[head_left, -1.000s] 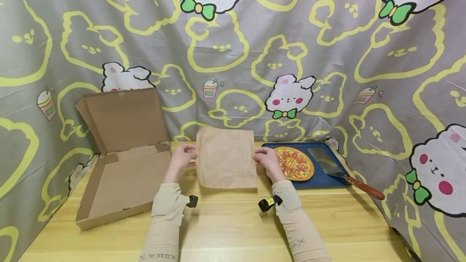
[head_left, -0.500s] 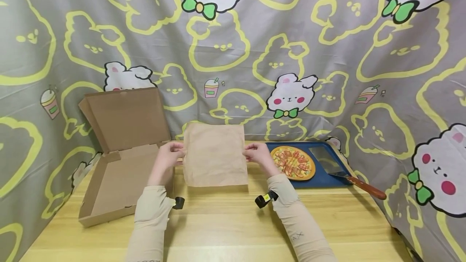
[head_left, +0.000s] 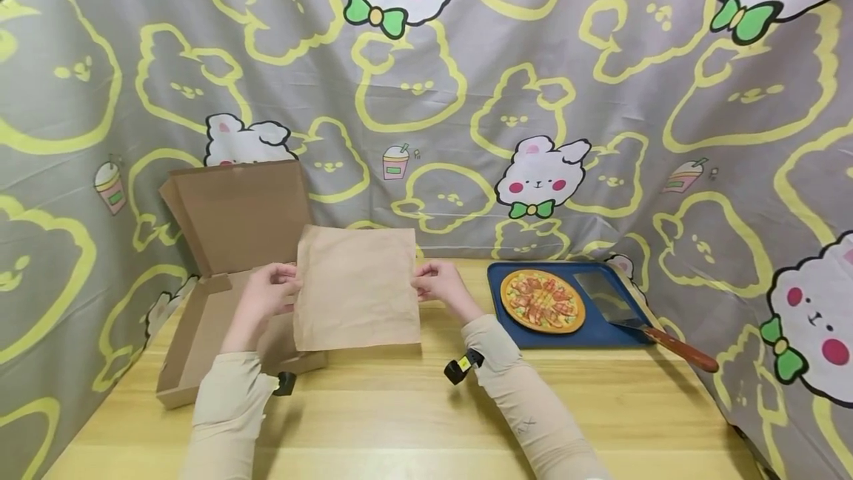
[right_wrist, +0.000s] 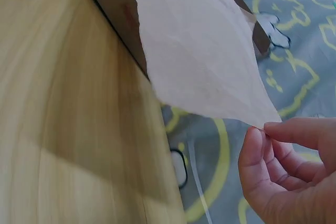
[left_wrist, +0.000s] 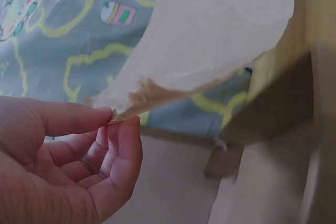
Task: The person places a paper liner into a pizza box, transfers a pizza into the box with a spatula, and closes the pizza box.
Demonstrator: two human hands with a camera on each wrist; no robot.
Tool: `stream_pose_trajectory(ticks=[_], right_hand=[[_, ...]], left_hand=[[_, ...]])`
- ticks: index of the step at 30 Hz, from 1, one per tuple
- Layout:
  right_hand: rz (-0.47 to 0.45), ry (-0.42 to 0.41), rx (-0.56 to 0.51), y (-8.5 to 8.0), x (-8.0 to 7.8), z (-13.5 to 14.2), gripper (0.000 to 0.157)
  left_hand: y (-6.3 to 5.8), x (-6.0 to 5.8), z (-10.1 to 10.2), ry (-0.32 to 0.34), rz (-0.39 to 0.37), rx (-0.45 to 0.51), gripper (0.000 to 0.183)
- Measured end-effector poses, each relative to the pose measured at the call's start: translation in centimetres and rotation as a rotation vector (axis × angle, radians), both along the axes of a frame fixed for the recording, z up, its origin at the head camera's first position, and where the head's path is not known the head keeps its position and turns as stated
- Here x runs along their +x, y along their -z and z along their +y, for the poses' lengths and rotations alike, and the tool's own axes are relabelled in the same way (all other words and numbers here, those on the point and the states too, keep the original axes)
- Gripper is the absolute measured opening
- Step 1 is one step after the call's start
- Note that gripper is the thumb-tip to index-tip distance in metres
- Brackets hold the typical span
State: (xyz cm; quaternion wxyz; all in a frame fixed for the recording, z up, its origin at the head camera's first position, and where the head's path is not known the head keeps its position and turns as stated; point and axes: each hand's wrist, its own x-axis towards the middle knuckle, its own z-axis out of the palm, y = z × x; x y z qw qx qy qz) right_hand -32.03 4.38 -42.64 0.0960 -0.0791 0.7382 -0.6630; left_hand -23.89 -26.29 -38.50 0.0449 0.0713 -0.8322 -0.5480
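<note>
A square sheet of brown paper (head_left: 356, 289) is stretched between both hands, raised over the table. My left hand (head_left: 268, 293) pinches its left edge between thumb and fingers; the left wrist view shows the paper (left_wrist: 210, 35) crumpling a little at that grip. At the opposite edge, my right hand (head_left: 448, 287) holds the sheet between thumb and forefinger, which the right wrist view shows closely. An open cardboard pizza box (head_left: 193, 339) stands at the left with its lid (head_left: 243, 213) upright. The paper overlaps the right part of the box in the head view.
On the right lies a blue tray (head_left: 496, 287) bearing a pizza (head_left: 543, 302) and a pizza server (head_left: 606, 302), whose wooden handle (head_left: 686, 350) juts past the tray's edge. A patterned curtain (head_left: 453, 110) hangs behind the wooden table (head_left: 386, 413).
Both hands have carried the paper leftward, from between the box and the tray to partly over the box. The right arm has moved away from the tray, uncovering it.
</note>
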Motion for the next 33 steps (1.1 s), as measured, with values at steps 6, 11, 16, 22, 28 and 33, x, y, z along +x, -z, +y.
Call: stream_pose_trajectory(ticks=[6, 11, 16, 22, 28, 33], right_hand=[[-0.011, -0.024, 0.042, 0.0, 0.1, -3.3, 0.01], [-0.01, -0.064, 0.02, -0.3, 0.1, -6.1, 0.009], [-0.033, -0.076, 0.003, -0.3, 0.2, -8.5, 0.01], [-0.104, -0.051, -0.013, 0.2, 0.4, -11.4, 0.013], [-0.131, -0.056, -0.043, 0.5, 0.9, -13.6, 0.018], [-0.143, -0.109, -0.042, 0.4, 1.3, -15.0, 0.03]], left_hand=[[-0.2, 1.0, -2.5, -0.033, 0.004, -0.077, 0.036], [-0.4, 1.4, -4.7, -0.072, 0.01, -0.127, 0.036], [-0.5, 1.6, -6.8, -0.091, -0.005, -0.144, 0.038], [-0.4, 1.9, -9.6, -0.102, -0.043, -0.201, 0.039], [0.4, 2.3, -11.8, -0.117, -0.07, -0.25, 0.041], [1.1, 2.5, -13.2, -0.152, -0.081, -0.23, 0.042]])
